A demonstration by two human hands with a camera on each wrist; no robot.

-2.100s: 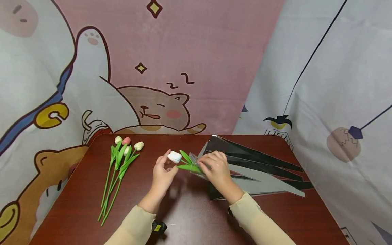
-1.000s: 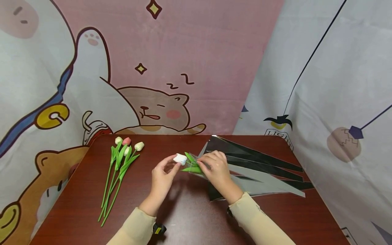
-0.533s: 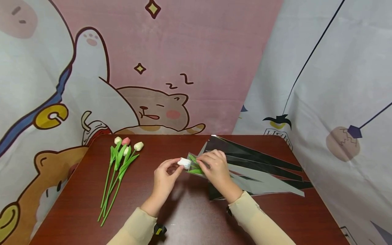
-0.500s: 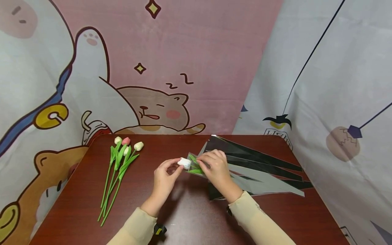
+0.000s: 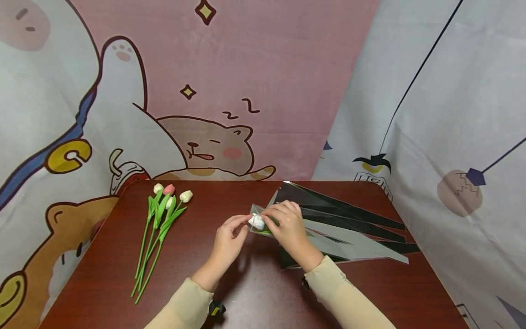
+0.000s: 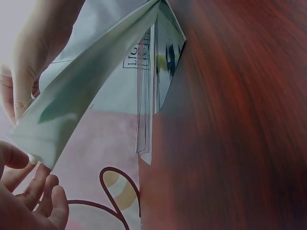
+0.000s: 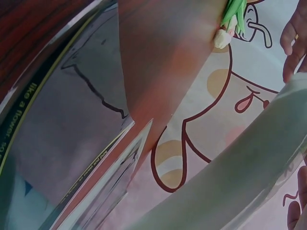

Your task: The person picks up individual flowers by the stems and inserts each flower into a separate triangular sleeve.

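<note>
In the head view, a white tulip (image 5: 257,222) lies with its bloom just inside the mouth of a clear-fronted, pale-backed flower sleeve (image 6: 81,100). My left hand (image 5: 229,240) pinches the sleeve's mouth beside the bloom, thumb and forefinger at its edge. On the other side, my right hand (image 5: 287,226) grips the sleeve between thumb and fingers. The tulip's leaves and stem are mostly hidden by the right hand and the sleeve. In the right wrist view the sleeve (image 7: 230,167) slants across the lower right.
Several artificial tulips (image 5: 164,219), white and pink, lie on the left of the dark red table (image 5: 102,274). Black flower sleeves (image 5: 345,208) are fanned out on the right, under and beyond the right hand. A cartoon-printed cloth (image 5: 263,55) hangs behind.
The white tulip has moved right into the sleeve, its bloom passing from outside the mouth to inside it. My left hand has followed to the right; the right hand has hardly moved.
</note>
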